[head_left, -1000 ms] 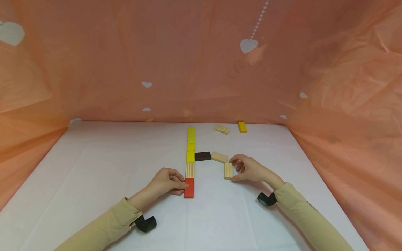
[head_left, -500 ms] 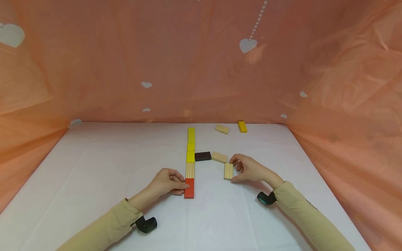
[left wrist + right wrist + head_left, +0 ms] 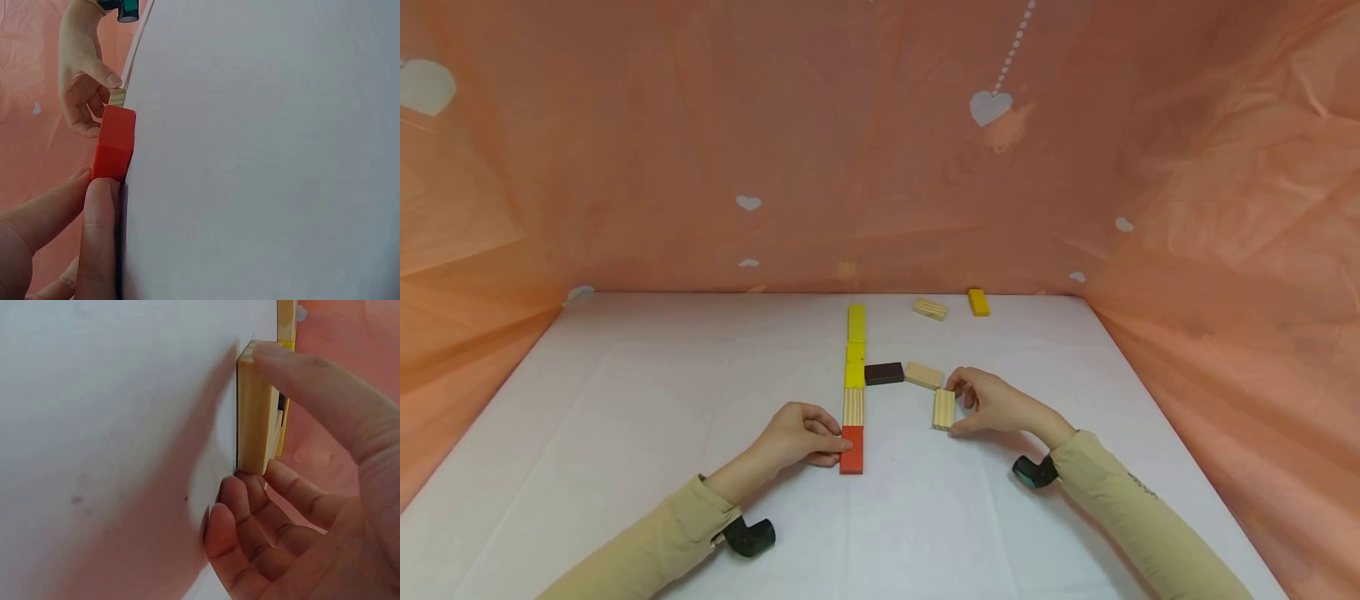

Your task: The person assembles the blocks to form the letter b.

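Observation:
In the head view, my left hand (image 3: 796, 435) holds the left edge of a red wooden block (image 3: 856, 461), its thumb over the top. This block ends a straight row with a striped wooden block (image 3: 853, 407) and yellow blocks (image 3: 855, 364) beyond. My right hand (image 3: 996, 403) grips another striped wooden block (image 3: 255, 415) at its two ends, thumb at the near end and fingertips at the far one. That block stands with its far end beside a plain beige block (image 3: 923, 374). A dark brown block (image 3: 883, 373) joins the beige one to the yellow row.
At the back of the white-covered table (image 3: 662, 400) lie a loose striped block (image 3: 930, 309) and an orange-yellow block (image 3: 978, 302). An orange curtain (image 3: 850, 150) with white hearts encloses the back and sides. A dark wrist camera (image 3: 750, 537) juts from the left sleeve.
My right hand has shifted its striped block very slightly left. The left hand and the red block stay in place.

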Demonstrator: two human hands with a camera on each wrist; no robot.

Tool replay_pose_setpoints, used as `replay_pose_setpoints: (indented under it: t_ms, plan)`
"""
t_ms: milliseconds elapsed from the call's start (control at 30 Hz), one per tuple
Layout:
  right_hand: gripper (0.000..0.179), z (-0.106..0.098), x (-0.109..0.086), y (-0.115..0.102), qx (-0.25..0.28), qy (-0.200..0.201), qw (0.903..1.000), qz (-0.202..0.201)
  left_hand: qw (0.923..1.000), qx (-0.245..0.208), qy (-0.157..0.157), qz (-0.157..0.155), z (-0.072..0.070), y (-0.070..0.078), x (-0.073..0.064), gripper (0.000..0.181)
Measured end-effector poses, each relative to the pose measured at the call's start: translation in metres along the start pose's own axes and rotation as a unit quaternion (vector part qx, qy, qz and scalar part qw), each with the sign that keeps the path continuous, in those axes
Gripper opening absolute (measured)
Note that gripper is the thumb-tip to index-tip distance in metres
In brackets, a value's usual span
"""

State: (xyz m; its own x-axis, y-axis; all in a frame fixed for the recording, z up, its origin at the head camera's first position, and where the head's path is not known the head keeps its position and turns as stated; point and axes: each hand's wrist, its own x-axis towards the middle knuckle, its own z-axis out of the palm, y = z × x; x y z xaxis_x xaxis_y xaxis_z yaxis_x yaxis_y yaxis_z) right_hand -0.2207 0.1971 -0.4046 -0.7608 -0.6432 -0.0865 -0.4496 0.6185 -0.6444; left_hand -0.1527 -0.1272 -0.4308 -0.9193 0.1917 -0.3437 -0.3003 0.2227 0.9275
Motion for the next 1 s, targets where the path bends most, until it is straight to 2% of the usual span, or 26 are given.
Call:
replay_pose_setpoints:
  t_ms: [300,633,867,1000]
  plan:
    - [0.058,-0.002,-0.001,-0.001,0.0,0.0,0.9999,-0.012,0.9999,0.004,-0.009,0.009,-0.001,0.0,-0.001,0.032]
    - [0.057,-0.005,-0.001,-0.002,0.013,-0.007,0.9999,0.003,0.9999,0.004,-0.009,0.013,-0.002,0.0,-0.001,0.031]
    - [0.056,-0.021,-0.001,0.001,0.035,-0.033,0.9989,0.003,0.9999,-0.001,-0.006,0.01,-0.001,-0.001,0.001,0.031]
    - [0.052,-0.035,-0.002,0.001,0.042,-0.026,0.9988,-0.003,0.9999,-0.001,-0.009,0.013,-0.001,-0.002,0.0,0.031]
